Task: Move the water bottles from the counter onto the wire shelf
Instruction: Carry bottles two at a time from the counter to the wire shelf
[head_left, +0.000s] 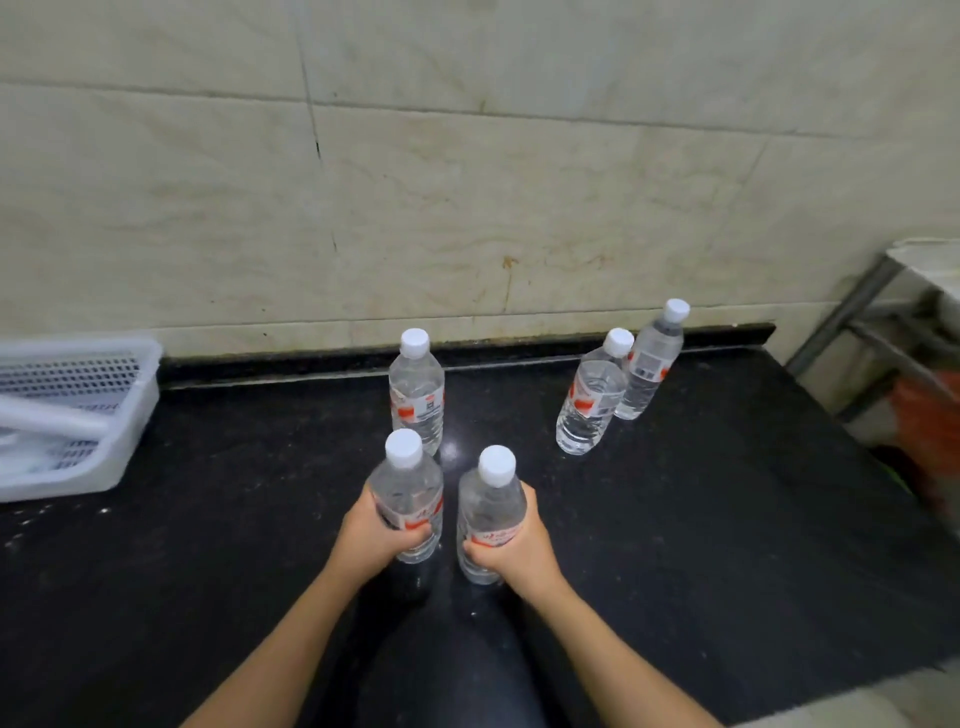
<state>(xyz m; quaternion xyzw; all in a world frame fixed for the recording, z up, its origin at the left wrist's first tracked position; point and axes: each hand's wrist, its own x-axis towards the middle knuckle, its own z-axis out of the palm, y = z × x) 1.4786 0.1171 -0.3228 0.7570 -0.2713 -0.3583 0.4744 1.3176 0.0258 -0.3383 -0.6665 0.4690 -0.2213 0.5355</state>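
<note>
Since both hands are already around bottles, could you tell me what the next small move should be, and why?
Probably lift both bottles straight up off the counter. The left hand is closed on the left bottle and the right hand on the right bottle, both upright and capped. The shelf frame stands to the right, so carry them there after lifting.

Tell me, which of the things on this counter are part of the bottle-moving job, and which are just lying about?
Part of the job:
- bottle in the left hand
- bottle in the right hand
- lone bottle behind them
- pair of bottles at the right
- black counter
- metal rack at far right, possibly the shelf

Just lying about:
- white perforated basket
</note>
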